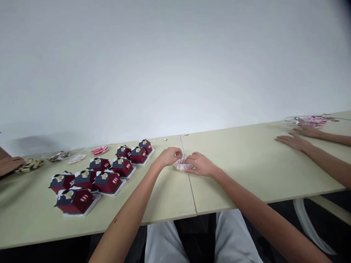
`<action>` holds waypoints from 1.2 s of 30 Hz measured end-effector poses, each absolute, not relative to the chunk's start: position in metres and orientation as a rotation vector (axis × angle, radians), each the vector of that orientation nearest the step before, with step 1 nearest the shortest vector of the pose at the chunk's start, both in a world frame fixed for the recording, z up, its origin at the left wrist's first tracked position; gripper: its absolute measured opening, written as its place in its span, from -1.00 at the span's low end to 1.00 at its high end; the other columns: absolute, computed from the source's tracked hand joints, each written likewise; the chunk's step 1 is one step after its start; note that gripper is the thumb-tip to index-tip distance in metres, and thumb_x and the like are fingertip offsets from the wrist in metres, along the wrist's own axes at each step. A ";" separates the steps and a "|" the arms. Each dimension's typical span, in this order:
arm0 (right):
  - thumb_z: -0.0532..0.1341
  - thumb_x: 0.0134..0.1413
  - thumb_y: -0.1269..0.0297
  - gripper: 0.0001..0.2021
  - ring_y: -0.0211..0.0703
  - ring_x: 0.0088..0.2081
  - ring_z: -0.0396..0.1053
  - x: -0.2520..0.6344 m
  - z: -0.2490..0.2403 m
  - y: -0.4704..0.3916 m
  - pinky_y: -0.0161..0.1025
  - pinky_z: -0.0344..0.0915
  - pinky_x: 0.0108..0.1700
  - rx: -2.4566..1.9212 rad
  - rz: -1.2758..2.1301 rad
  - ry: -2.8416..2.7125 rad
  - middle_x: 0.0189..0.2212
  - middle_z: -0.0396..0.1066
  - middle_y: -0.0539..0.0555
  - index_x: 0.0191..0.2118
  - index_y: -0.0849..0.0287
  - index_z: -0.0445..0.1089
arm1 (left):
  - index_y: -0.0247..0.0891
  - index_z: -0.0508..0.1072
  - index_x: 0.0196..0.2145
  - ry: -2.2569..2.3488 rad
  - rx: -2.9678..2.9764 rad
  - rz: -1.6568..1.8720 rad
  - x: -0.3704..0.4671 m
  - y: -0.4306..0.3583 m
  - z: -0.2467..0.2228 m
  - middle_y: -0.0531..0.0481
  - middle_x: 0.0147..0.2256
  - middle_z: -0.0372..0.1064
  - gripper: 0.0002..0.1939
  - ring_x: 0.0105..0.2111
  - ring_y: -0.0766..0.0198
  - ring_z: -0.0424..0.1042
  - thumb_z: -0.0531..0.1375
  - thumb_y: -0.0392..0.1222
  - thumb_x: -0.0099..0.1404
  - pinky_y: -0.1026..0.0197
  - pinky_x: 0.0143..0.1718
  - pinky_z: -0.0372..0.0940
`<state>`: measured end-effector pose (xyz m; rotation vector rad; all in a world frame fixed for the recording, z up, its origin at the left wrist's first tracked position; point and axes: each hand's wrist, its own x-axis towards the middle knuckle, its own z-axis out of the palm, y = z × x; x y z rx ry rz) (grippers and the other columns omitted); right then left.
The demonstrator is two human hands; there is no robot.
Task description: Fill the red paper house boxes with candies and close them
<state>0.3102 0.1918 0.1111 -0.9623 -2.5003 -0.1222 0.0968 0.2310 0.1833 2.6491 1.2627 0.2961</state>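
Observation:
Near the seam of the pale table, a clear plastic bag (182, 166) of small red-and-white pieces lies between my hands. My left hand (171, 156) is at the bag's upper left edge, its fingers curled together; what they hold is too small to name. On the bag's right side, my right hand (200, 164) has its fingers and thumb closed on the plastic. Several small dark-red houses (108, 182) with dark, snow-trimmed roofs stand in rows to the left of my left hand.
Bags of red (99, 150), white (77, 158) and yellow-black pieces (30, 165) lie at the back left, by another person's hand (11, 165). Another person's hands (296, 141) rest at the right near a pink-and-white bag (315, 121). A wall rises behind the table (241, 182).

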 end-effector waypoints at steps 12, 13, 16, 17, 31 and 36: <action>0.15 0.33 0.01 -0.66 -0.06 -0.07 0.44 0.328 0.138 0.179 -0.11 0.28 0.08 -0.759 0.300 -2.350 -0.08 0.52 0.13 0.01 0.12 0.46 | -0.25 0.42 -0.50 1.150 2.716 0.888 0.077 0.217 0.189 0.00 -0.46 0.44 -0.52 -0.40 0.27 0.38 0.04 0.10 0.44 0.22 -0.29 0.19; 0.14 0.34 0.03 -0.67 -0.08 -0.06 0.44 0.327 0.139 0.178 -0.13 0.29 0.07 -0.764 0.357 -2.312 -0.07 0.52 0.12 0.01 0.11 0.46 | -0.25 0.43 -0.46 1.138 2.706 0.935 0.073 0.216 0.186 0.00 -0.43 0.45 -0.55 -0.38 0.26 0.39 0.04 0.09 0.45 0.22 -0.27 0.20; 0.10 0.37 0.05 -0.68 -0.11 -0.09 0.47 0.324 0.139 0.180 -0.20 0.35 -0.05 -0.824 0.508 -2.147 -0.10 0.53 0.11 -0.06 0.12 0.49 | -0.23 0.44 -0.32 1.181 2.660 1.084 0.060 0.217 0.169 -0.02 -0.32 0.49 -0.67 -0.28 0.23 0.41 0.08 0.04 0.43 0.19 -0.18 0.22; 0.10 0.37 0.05 -0.68 -0.11 -0.11 0.47 0.322 0.138 0.181 -0.21 0.36 -0.08 -0.844 0.542 -2.090 -0.11 0.54 0.10 -0.09 0.12 0.50 | -0.23 0.43 -0.36 1.215 2.639 1.121 0.056 0.218 0.162 -0.01 -0.34 0.48 -0.67 -0.29 0.23 0.41 0.09 0.04 0.43 0.17 -0.17 0.22; 0.18 0.21 0.04 -0.69 -0.16 -0.21 0.45 0.297 0.133 0.207 -0.24 0.34 -0.09 -0.902 0.760 -1.732 -0.26 0.52 0.08 -0.21 0.21 0.47 | -0.17 0.32 0.17 1.286 2.743 1.292 0.082 0.166 0.131 -0.17 0.27 0.25 -0.61 0.38 0.05 0.05 0.06 -0.03 0.45 -0.21 0.41 -0.19; 0.14 0.22 0.14 -0.72 -0.20 -0.29 0.45 0.296 0.143 0.212 -0.25 0.35 -0.17 -0.993 0.685 -1.847 -0.25 0.52 0.11 -0.19 0.25 0.47 | -0.16 0.27 0.22 1.296 2.665 1.376 0.090 0.132 0.136 -0.17 0.27 0.25 -0.58 0.39 0.05 0.02 0.02 -0.03 0.48 -0.25 0.42 -0.21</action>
